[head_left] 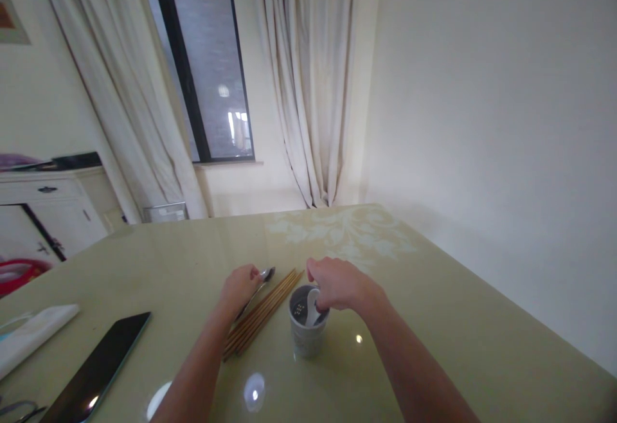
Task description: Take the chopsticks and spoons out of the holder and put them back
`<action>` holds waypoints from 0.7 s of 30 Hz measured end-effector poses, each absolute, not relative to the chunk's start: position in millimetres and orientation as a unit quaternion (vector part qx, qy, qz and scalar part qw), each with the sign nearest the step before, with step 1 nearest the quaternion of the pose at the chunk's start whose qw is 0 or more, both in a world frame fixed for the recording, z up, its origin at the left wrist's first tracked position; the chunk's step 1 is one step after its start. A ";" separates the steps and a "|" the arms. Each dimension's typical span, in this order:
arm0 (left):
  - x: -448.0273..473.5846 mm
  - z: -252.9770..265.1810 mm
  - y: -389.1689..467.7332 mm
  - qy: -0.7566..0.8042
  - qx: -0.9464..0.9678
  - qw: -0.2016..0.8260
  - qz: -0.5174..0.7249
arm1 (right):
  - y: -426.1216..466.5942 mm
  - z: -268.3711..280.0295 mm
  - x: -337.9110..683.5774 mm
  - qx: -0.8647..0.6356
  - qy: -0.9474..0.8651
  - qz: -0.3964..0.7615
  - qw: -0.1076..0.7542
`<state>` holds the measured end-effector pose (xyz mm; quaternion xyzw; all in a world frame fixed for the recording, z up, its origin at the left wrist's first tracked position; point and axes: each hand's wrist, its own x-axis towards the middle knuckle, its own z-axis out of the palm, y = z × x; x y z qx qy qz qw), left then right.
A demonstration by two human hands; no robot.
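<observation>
A grey cup (308,341) stands upright on the table, with small holes visible inside it. In its mouth is a white soup spoon (312,310), tilted; my right hand (340,283) is over the rim, fingers closed on the spoon's upper part. To the left of the cup lies a bundle of wooden chopsticks (263,315), side by side at a slant. Along their left edge are metal spoons (268,274), their number unclear. My left hand (240,287) has its fingers curled closed at these spoons, though its exact grip is partly hidden.
The pale green glossy table (424,333) meets a white wall on the right. At left lie a black tablet-like device (99,362) and a white oblong object (36,333). A red basket (22,275) and a white cabinet (62,204) stand beyond the table's left edge.
</observation>
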<state>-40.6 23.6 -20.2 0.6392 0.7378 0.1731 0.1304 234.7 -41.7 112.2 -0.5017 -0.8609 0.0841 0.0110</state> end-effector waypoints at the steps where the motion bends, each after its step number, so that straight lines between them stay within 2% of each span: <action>1: -41.3 -19.8 23.4 0.736 0.643 0.132 0.168 | -41.6 111.7 235.0 -0.495 -0.865 0.085 0.017; 13: -16.3 -4.4 11.3 0.652 0.708 0.240 0.126 | -46.0 118.9 239.2 -0.476 -0.871 0.061 0.103; 18: -7.4 8.4 5.0 0.639 0.715 0.254 0.126 | -55.9 142.3 252.4 -0.472 -0.857 0.056 0.197; 21: -0.6 40.4 -4.9 0.633 0.726 0.217 0.157 | -56.7 151.0 255.4 -0.447 -0.843 0.074 0.290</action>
